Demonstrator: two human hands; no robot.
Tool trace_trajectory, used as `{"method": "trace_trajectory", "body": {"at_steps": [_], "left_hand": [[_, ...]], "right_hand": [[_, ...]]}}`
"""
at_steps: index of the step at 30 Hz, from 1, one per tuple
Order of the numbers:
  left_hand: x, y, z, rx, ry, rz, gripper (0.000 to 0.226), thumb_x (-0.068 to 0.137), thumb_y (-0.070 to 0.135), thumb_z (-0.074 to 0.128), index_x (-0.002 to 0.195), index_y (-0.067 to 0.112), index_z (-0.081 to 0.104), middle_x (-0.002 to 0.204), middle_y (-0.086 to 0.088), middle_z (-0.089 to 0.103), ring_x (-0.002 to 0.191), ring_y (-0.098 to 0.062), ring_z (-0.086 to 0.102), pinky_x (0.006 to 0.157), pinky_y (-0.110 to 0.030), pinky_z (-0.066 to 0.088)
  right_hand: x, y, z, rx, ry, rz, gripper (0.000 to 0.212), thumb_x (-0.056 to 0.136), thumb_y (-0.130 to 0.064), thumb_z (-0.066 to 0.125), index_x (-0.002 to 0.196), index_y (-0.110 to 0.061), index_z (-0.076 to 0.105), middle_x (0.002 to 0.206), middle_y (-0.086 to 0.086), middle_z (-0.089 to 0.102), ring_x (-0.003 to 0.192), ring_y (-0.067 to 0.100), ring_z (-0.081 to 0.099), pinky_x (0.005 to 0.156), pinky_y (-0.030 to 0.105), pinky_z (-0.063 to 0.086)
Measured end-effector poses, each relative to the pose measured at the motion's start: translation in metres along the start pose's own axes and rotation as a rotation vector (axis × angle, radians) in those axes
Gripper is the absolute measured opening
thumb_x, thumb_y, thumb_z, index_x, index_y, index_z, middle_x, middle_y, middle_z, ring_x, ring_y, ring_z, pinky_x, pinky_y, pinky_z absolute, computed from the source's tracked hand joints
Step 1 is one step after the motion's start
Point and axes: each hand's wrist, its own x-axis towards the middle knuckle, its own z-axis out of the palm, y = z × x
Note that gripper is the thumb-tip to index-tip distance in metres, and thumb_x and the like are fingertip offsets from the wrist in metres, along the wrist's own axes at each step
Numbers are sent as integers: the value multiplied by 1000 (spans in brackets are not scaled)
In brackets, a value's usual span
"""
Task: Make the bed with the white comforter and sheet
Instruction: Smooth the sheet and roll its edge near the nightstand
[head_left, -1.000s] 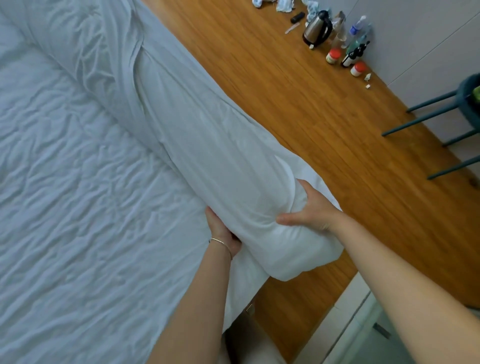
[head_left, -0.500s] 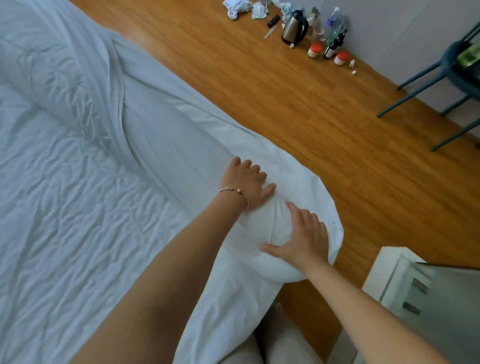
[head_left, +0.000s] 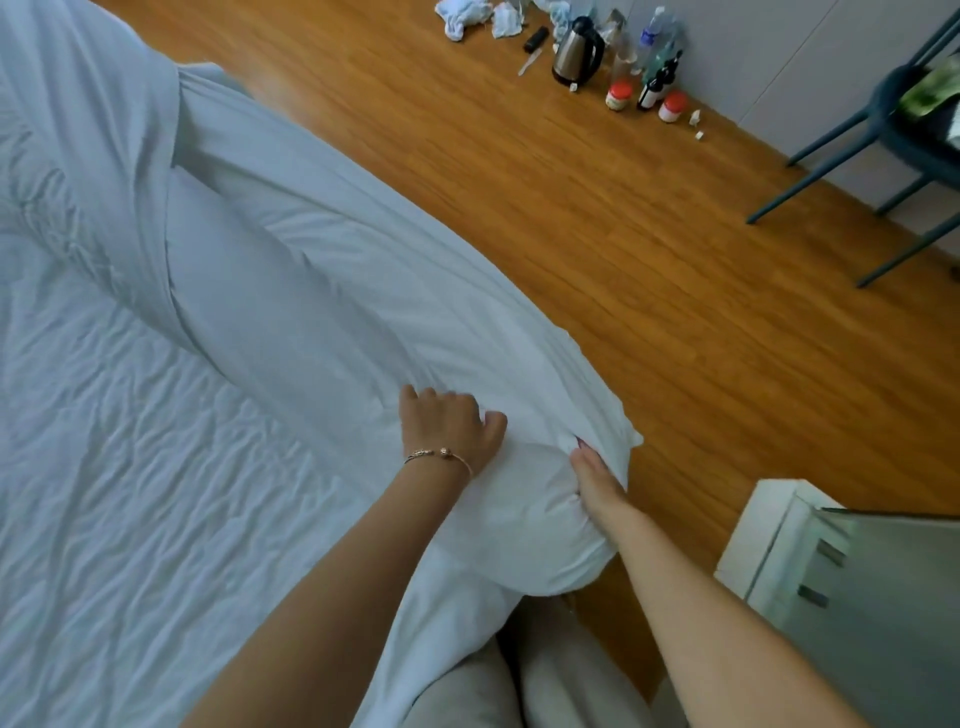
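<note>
Beyond the comforter (head_left: 322, 291), across bare wooden floor (head_left: 597, 218), a kettle (head_left: 576, 52), jars and bottles line the wall, a blue chair (head_left: 883, 135) farther right; a white cabinet (head_left: 769, 540) stands just beside the comforter's rolled end, which overhangs the bed's edge above the sheet (head_left: 130, 493). The left hand (head_left: 449, 431) rests atop that end, fingers curled into the fabric; the right hand (head_left: 597, 478), earlier spread flat, now pinches a fold.

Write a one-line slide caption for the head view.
Both hands, left and right, work the near end of the rolled white comforter beside the wrinkled sheet.
</note>
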Motion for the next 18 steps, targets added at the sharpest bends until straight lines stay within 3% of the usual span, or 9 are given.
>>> {"method": "trace_trajectory", "body": {"at_steps": [3,4,7,9,11,14,18], "left_hand": [[3,19,7,4,-62,185,40,93,34,35,106,12,66,115,-6,56,110,-25,47,97,-35,31],[6,22,10,-75,-120,175,38,94,32,36,112,12,63,119,-6,53,115,-25,46,98,-34,33],[24,40,9,-122,-241,73,43,92,41,36,127,18,47,121,-6,55,113,-27,50,82,-36,37],[35,64,14,56,-288,89,52,94,51,29,137,24,40,127,-6,53,118,-27,46,89,-39,36],[42,92,27,126,-318,82,51,96,49,28,135,21,45,132,-4,49,122,-24,42,95,-40,34],[57,132,52,-130,-229,24,49,98,43,30,136,13,40,136,-4,43,124,-23,42,97,-37,34],[83,166,75,-610,117,-193,64,89,49,19,136,11,41,145,-5,36,131,-20,34,111,-34,26]], "right_hand": [[-1,-7,-23,453,4,173,39,98,-42,51,130,-21,56,124,-2,57,110,17,54,93,31,45],[0,-8,-33,528,1,198,34,96,-38,57,123,-17,60,117,-2,61,104,15,58,83,30,49],[14,-12,-52,379,133,126,25,91,-32,65,98,-9,69,90,3,74,77,14,71,57,26,51],[28,-19,-65,304,340,-17,27,92,-35,61,82,-11,69,76,7,73,65,15,69,57,28,52],[52,-23,-83,147,405,-113,22,94,-34,58,86,-15,66,86,4,71,72,16,65,64,31,51],[96,-23,-100,-118,155,-136,12,96,-28,57,104,-22,64,99,-5,63,89,15,59,69,27,43],[130,-21,-100,-79,-49,-150,2,93,-25,62,91,-25,61,89,-7,65,89,16,63,67,24,44]]}}
